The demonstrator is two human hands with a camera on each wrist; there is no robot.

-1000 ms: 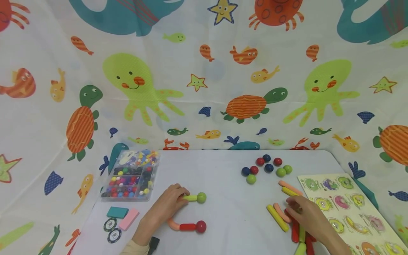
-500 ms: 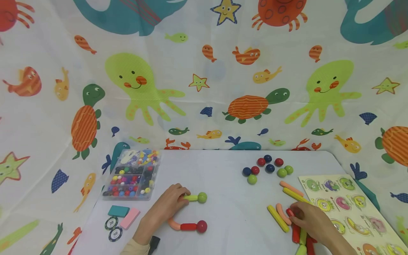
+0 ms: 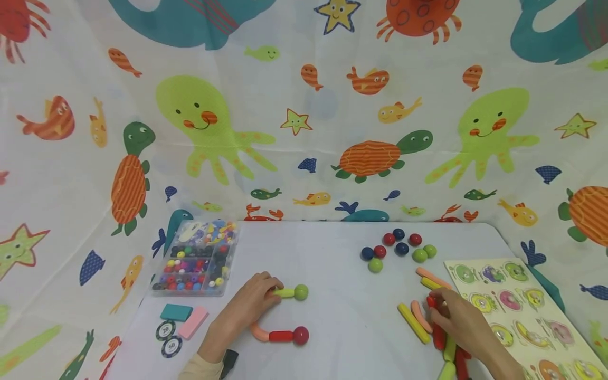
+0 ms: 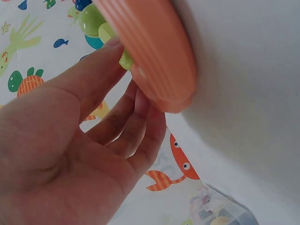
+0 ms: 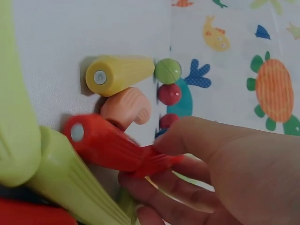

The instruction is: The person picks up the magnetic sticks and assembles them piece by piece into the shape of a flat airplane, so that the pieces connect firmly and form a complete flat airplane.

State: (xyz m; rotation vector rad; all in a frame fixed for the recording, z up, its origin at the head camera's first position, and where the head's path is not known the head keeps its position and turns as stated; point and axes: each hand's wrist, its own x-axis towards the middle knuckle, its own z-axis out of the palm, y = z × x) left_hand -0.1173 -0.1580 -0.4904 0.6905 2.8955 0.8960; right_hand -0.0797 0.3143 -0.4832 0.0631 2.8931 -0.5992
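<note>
In the head view my left hand [image 3: 249, 302] pinches a light green magnetic stick [image 3: 286, 293] where it meets a curved orange stick [image 4: 159, 51]. A green ball [image 3: 301, 292] sits on that stick's far end. The orange curve bends round to a red stick [image 3: 281, 336] tipped with a red ball [image 3: 301, 335]. Over the pile at the right, my right hand [image 3: 458, 316] pinches a red piece [image 5: 157, 163] between thumb and fingers. In the right wrist view it overlaps a red stick [image 5: 105, 145] with a round metal end; the fingers hide part of it.
A yellow stick [image 3: 413, 323] and a short orange curve [image 3: 421, 316] lie left of the right hand. Several loose balls [image 3: 401, 248] are behind. A fruit puzzle board [image 3: 510, 285] is at right, a bead box [image 3: 195, 258] at left, with blocks [image 3: 193, 323] and chips [image 3: 171, 347].
My right hand first reached over the pile, then took hold of a red piece, whose tip now shows slightly farther back between its fingers. The left hand has stayed in place.
</note>
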